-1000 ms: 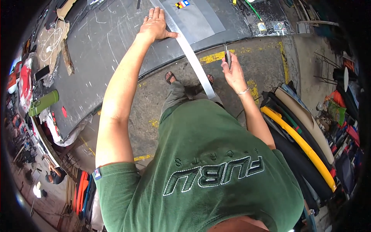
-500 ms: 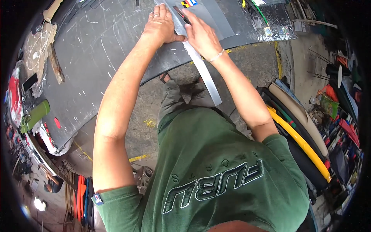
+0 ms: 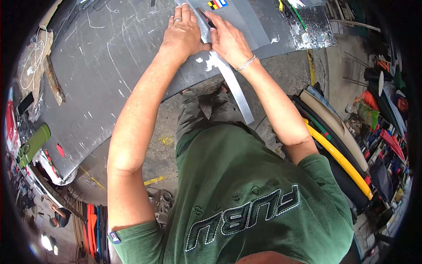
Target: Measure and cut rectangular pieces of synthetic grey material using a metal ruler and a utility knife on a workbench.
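Note:
My left hand (image 3: 182, 34) lies flat with its fingers stretched out, pressing on a long silvery straightedge (image 3: 237, 90). That strip runs between my hands and sticks out past the near table edge toward my shirt. Beside it, my right hand (image 3: 231, 43) is closed around a slim dark knife (image 3: 205, 17); its tip points away from me and the cutting edge is too small to make out. Under the right hand is a grey translucent sheet (image 3: 257, 33), with a small coloured checkered sticker (image 3: 216, 4) near the top. White patches (image 3: 212, 60) show on the table just below my hands.
The scratched dark table (image 3: 105, 75) carries a wood piece (image 3: 53, 81), a phone (image 3: 25, 103), a white cord (image 3: 35, 55) and a green roll (image 3: 35, 143). Rolled materials, one yellow (image 3: 338, 154), stand at the right. A person (image 3: 59, 215) is far off at lower left.
The whole view has shifted slightly, with the table's left side lower. White patches below my hands show more plainly. Both hands keep nearly the same place on the straightedge and knife.

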Demonstrator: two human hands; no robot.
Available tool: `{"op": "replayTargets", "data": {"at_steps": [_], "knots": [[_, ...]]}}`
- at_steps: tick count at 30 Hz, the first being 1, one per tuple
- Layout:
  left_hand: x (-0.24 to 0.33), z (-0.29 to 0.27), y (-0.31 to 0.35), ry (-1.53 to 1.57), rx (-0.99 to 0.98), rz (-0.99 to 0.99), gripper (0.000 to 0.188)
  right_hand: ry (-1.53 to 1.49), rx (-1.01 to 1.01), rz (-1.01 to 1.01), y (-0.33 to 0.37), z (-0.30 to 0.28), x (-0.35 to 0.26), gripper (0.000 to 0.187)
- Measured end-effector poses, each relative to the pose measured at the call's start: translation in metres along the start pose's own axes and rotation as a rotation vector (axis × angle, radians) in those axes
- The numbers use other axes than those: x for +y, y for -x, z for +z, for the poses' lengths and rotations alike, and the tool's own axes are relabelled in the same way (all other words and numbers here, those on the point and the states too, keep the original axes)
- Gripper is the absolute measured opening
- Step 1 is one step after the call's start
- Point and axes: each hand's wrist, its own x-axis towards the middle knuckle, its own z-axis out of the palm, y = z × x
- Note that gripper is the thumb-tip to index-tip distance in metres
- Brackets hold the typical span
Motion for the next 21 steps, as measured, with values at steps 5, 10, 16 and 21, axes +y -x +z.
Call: {"op": "replayTargets", "data": {"at_steps": [5,10,16,21], "knots": [[0.012,-0.023,0.005,0.013,-0.001,0.007,0.119,0.010,-0.022,0.024,0.000,0.001,0.001,0.049],[0.010,-0.021,0.007,0.065,0.023,0.013,0.120,0.015,-0.040,0.041,0.000,-0.002,-0.001,0.049],[-0.029,0.064,-0.005,0.455,0.690,0.371,0.120,0.022,-0.040,-0.003,-0.003,0.000,-0.007,0.050],[-0.001,0.020,-0.005,-0.082,0.210,0.075,0.135,0.061,-0.031,-0.040,-0.005,-0.005,0.000,0.050]]}}
